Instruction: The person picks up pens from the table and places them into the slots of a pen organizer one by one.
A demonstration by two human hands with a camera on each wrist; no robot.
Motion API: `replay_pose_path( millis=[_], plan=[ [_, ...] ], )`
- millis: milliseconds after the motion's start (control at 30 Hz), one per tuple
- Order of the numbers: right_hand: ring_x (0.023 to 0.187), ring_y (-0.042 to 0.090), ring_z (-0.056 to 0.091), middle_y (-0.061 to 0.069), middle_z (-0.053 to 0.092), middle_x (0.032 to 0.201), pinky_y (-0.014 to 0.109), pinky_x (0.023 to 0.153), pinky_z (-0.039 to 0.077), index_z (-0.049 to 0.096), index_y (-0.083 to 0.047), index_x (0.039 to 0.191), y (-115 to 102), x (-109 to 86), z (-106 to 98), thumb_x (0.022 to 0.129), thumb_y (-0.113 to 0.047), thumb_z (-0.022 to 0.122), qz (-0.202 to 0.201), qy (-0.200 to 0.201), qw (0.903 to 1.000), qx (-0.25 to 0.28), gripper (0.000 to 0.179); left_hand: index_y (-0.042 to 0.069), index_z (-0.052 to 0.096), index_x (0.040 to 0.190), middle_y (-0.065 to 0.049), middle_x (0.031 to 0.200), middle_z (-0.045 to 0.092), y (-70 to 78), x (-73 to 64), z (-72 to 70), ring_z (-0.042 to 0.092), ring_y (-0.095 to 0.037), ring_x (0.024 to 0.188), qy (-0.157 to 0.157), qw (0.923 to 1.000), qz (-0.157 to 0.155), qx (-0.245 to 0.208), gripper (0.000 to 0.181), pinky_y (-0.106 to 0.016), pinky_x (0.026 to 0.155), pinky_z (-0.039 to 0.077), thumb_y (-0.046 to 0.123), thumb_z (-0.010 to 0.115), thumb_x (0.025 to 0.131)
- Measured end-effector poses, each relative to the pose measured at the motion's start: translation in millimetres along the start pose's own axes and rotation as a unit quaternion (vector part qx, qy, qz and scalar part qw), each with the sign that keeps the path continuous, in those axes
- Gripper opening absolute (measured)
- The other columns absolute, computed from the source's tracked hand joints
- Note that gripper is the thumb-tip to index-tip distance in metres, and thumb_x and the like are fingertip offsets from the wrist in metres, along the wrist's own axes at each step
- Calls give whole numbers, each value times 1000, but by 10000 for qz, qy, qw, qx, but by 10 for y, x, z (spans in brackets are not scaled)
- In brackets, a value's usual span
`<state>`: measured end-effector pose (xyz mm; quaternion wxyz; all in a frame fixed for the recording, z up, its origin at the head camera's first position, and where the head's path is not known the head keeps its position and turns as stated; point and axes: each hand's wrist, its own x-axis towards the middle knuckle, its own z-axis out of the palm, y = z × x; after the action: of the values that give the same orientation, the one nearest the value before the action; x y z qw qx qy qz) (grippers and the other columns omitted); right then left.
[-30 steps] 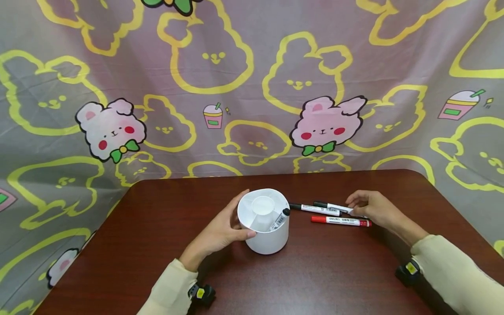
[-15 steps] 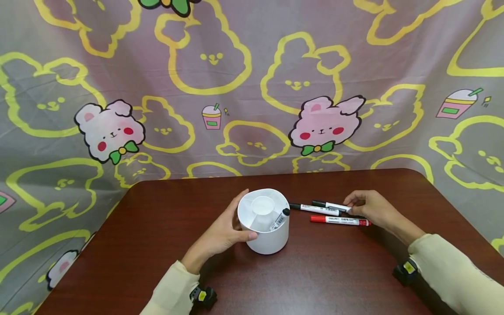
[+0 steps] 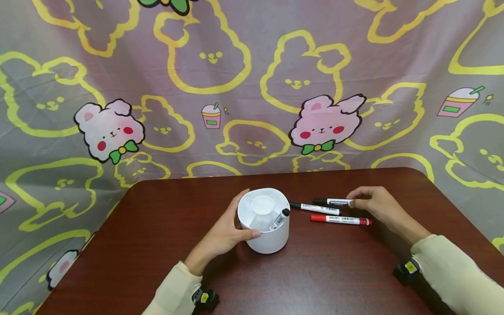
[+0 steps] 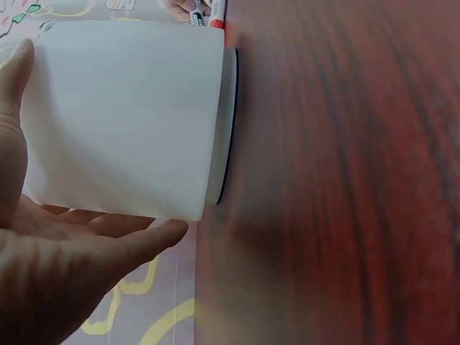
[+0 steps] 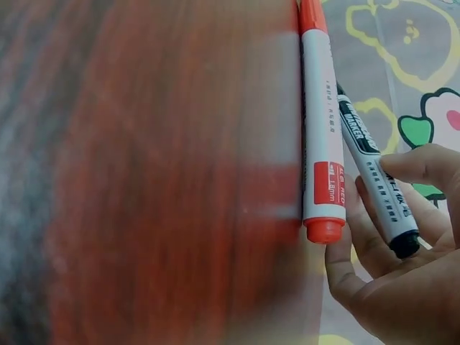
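Note:
My left hand (image 3: pixel 220 236) grips a round white pen holder (image 3: pixel 267 243) on its left side, thumb near the front rim and fingers round the back. Inside the holder, a marker with a black end (image 3: pixel 280 219) leans in one compartment. On the right, my right hand (image 3: pixel 379 208) pinches a white marker with a black cap (image 3: pixel 334 201) by its rear end; the right wrist view shows thumb and fingers on the barrel of this black marker (image 5: pixel 377 176). A second black marker (image 3: pixel 320 209) lies just in front of it, and a red marker (image 3: pixel 340 220) lies nearest me.
The dark reddish wooden table (image 3: pixel 315 271) carries everything. Behind it hangs a patterned cloth (image 3: pixel 244 105) with yellow outlines and cartoon animals. The loose markers lie between the pen holder and my right hand.
My right hand has shifted slightly away from me and taken hold of the far black marker, which has turned and come apart from the other black one. My left hand stays on the pen holder.

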<state>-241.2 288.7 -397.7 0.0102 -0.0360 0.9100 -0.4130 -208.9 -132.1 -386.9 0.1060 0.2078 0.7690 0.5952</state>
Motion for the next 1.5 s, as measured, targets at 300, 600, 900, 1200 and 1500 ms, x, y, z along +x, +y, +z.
replay_pose_path(
  millis=[300,600,900,1200,1500],
  plan=[
    [92,20,60,9,74,100,30,75,51,74,0,114,-10,-19,-31,97,-14,70,30,314,9986,415,23,13,21,167,-18,159,41,11,1,-59,51,-34,136,-145,9996,96,-203,106,-32,106,51,10,88,85],
    [83,11,68,-4,73,94,26,72,56,67,7,120,-26,-23,-48,96,-10,73,45,678,9922,1047,30,12,25,165,-20,158,42,9,13,-117,53,-32,134,-470,9972,344,-471,99,-25,103,52,5,85,86],
    [79,4,70,-14,69,87,21,73,61,67,-4,109,-41,-19,-73,96,-3,72,-279,946,9761,1938,13,10,25,166,-19,163,38,23,0,-171,52,-30,138,-558,9965,289,-550,100,-30,106,51,8,86,87],
    [79,3,76,-9,76,89,22,72,62,61,-11,107,-158,-45,-115,93,9,71,-734,1044,9314,3410,26,8,25,166,-16,169,31,33,-11,-219,46,-39,147,-583,9962,262,-597,98,-32,108,52,7,84,88],
    [84,6,78,-5,79,91,27,71,63,57,-7,110,-339,-68,-76,92,15,68,-1257,1062,9021,3989,30,9,27,165,-17,170,32,26,-15,-249,41,-41,150,-584,9964,256,-565,95,-34,108,52,5,83,89]
  ],
)
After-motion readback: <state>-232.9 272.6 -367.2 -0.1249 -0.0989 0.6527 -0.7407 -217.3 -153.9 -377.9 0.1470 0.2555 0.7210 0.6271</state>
